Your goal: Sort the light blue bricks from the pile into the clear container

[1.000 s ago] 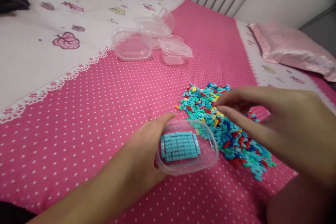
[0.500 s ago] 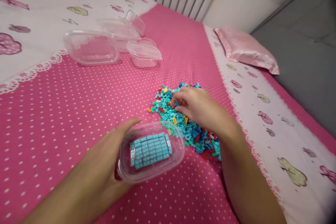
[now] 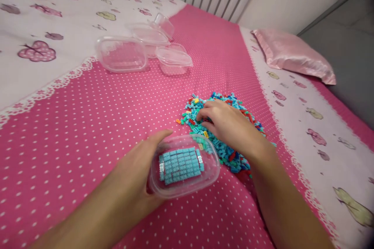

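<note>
Our right hand [image 3: 226, 123] moved across colourful plastic bricks [image 3: 231, 156], grip unclear; left hand [image 3: 138, 163] holds a likely light, clear plastic tub [image 3: 209, 181] by its side.

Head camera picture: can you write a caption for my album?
Left hand holds a clear tub of light-blue bricks; right hand is at a colourful brick pile.

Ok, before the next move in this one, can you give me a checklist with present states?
1. Left grip on the clear container: ok, it holds the left side.
2. Light-blue pieces inside, lined up in rows: ok.
3. Right grip at the mixed pile: ok, fingers reach into it.
4. Piece pinched in the right grip: cannot tell, the hand hides it.
5. Pile gathered together: not ok, an orange piece lies at its left fringe.
6. Other clear containers away from both hands: ok.
</note>
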`<state>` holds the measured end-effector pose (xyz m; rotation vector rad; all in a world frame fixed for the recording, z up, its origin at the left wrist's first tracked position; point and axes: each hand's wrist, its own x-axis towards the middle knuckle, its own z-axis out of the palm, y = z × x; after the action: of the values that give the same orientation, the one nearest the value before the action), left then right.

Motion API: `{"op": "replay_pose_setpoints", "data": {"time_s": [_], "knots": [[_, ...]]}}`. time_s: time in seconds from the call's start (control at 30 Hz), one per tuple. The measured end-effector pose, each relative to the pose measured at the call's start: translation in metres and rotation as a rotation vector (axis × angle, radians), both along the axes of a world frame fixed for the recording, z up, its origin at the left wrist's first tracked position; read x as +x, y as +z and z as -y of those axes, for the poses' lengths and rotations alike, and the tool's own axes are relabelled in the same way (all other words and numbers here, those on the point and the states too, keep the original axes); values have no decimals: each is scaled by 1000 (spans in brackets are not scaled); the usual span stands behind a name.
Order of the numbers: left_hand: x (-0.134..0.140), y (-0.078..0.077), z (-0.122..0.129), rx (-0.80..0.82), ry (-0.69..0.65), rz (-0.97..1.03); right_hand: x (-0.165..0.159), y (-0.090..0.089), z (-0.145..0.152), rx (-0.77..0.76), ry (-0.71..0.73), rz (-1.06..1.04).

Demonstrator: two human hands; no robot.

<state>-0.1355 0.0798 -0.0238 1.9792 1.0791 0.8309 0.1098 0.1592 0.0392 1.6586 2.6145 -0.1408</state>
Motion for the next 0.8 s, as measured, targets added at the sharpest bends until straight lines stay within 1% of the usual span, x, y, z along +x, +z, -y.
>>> {"op": "replay_pose_setpoints", "data": {"time_s": [0.17,0.23,0.33,0.43,0.53,0.63,0.7,0.8], "knots": [[0,0,2,-7,28,-92,5,-2,-2,0,32,1],[0,2,3,4,35,-102,5,0,-1,27,43,-65],[0,4,3,8,6,-103,3,5,2,88,18,-186],[1,6,3,33,-4,-85,1,9,4,92,2,-218],[0,3,4,39,9,-79,0,9,3,134,-23,-245],[-1,-1,6,34,15,-100,-3,12,5,215,-39,-366],[-2,-2,6,31,21,-110,-7,17,9,207,3,-453],[-2,-2,6,4,13,-78,-16,25,21,106,97,-512]]}}
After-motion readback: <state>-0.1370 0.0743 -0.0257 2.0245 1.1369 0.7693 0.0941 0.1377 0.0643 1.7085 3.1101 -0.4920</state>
